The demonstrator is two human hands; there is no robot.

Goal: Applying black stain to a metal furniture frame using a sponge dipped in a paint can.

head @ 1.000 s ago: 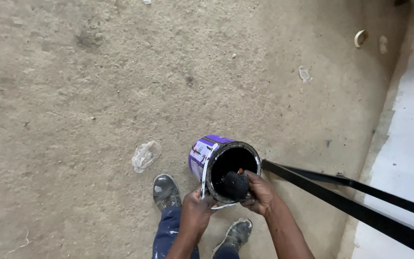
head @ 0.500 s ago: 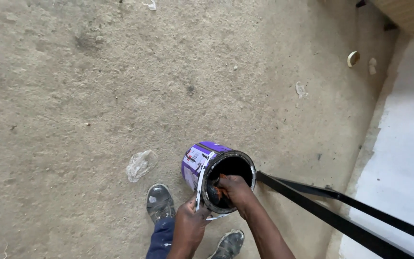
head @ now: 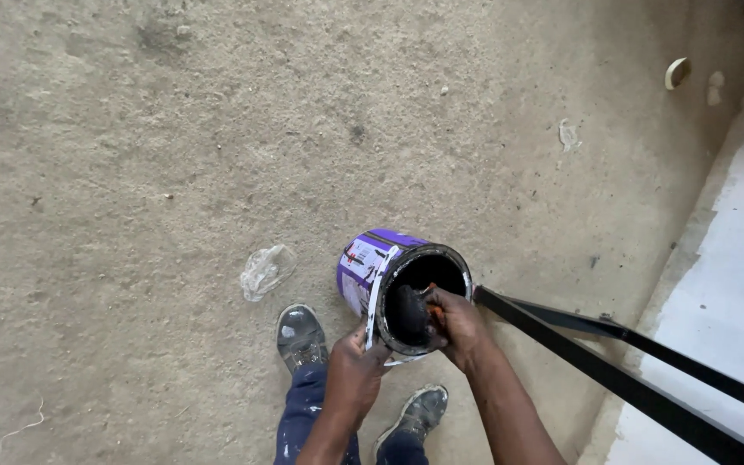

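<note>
I read this as the loading step: my right hand point(head: 456, 323) pinches a blackened brush point(head: 411, 314) inside the tilted paint can point(head: 402, 288), my left hand point(head: 356, 372) clamped on its near rim. Next needs a clean lift past the rim. Purple-and-white label left of my hands.

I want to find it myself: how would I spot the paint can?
Look at the dusty concrete floor, just above the person's two shoes. The paint can is tilted between both hands, beside black metal bars. It alone has a purple side and a black inside.
</note>
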